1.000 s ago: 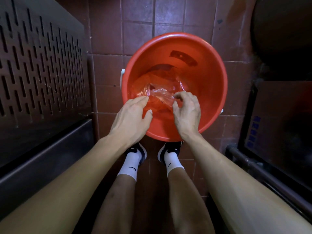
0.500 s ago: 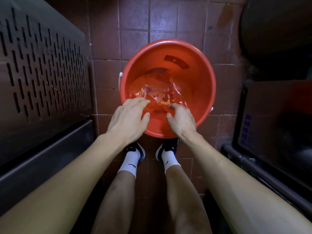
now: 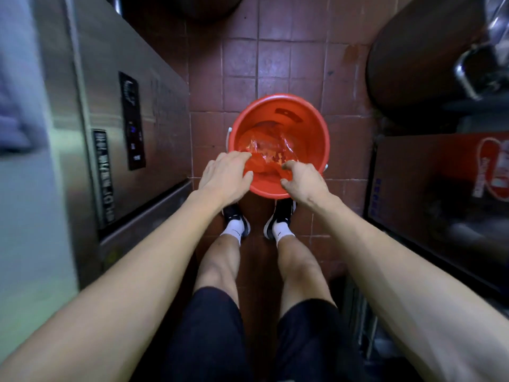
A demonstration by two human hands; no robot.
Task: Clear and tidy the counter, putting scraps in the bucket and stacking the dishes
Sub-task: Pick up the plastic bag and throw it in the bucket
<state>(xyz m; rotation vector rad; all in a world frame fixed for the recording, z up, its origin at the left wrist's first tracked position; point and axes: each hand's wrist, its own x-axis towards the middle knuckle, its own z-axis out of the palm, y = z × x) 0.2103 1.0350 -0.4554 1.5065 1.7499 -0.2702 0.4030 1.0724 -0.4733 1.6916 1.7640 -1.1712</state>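
Looked straight down at a red bucket (image 3: pixel 300 150) standing on the brown tiled floor (image 3: pixel 275 59), just beyond two dark shoes (image 3: pixel 238 216) with white socks. Held inside it a clear plastic bag (image 3: pixel 271 146), crumpled and glossy, with small pale and orange scraps (image 3: pixel 275 158) showing through; too blurred and reflective to tell what the scraps were. Showed a dark patch on the far inner wall of the bucket, unreadable. Found the left hand (image 3: pixel 225 175) over the near left rim, palm down, fingers spread and only lightly bent, gripping nothing; its fingertips seemed to reach the bag's edge, though contact could not be made out for certain. Found the right hand (image 3: pixel 301 179) over the near right rim, fingers curled inward with the thumb tucked below; could not tell whether a fold of the plastic was pinched in it, since the fingertips were hidden behind the knuckles. Covered the near rim of the bucket with both hands. Ran a steel cabinet (image 3: pixel 115 128) down the left side, its dark control panel (image 3: pixel 132 121) and label smeared by motion blur. Cut off a dark round container (image 3: pixel 413 73) at the far right, with a dim box bearing a red and white logo (image 3: pixel 446 183) nearer on the right, its print illegible.
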